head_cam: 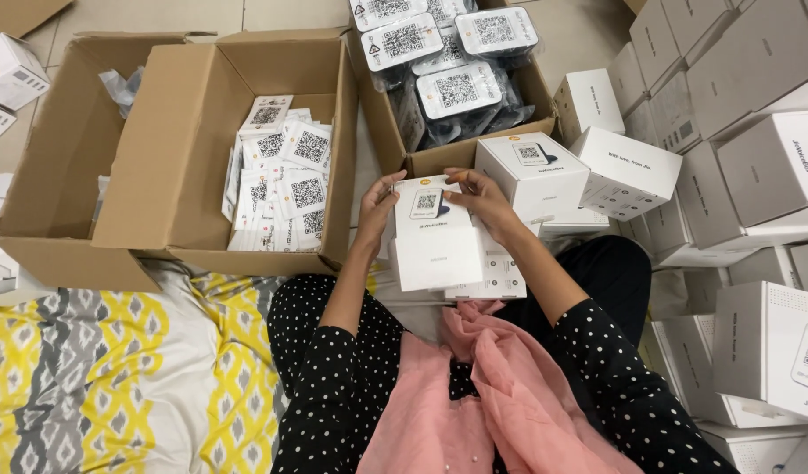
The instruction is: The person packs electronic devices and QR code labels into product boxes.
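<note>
Head view, looking down on a seated person's lap. At far left, an open cardboard carton [171,145] stood on the floor beside a yellow-and-grey patterned cloth [96,369]; it held a loose heap of white printed cards in clear sleeves [281,180]. Right of it, the left hand [379,206] curled around the upper left corner of a small white product box [434,233] held over the lap, and the right hand [481,197] clasped the upper right corner, fingers laid across the top edge. Both hands were closed on the box; it rested on a second white box of like kind [491,276]. Behind the hands, another carton [448,96] carried black devices in plastic bags with white labels. Farther right, closed white boxes [531,171] lay stacked in rows [746,184]. As a judgement, the box was being closed or squared at its top flap; finishing that would call for pressing the flap flat while the other hand steadied the body.
</note>
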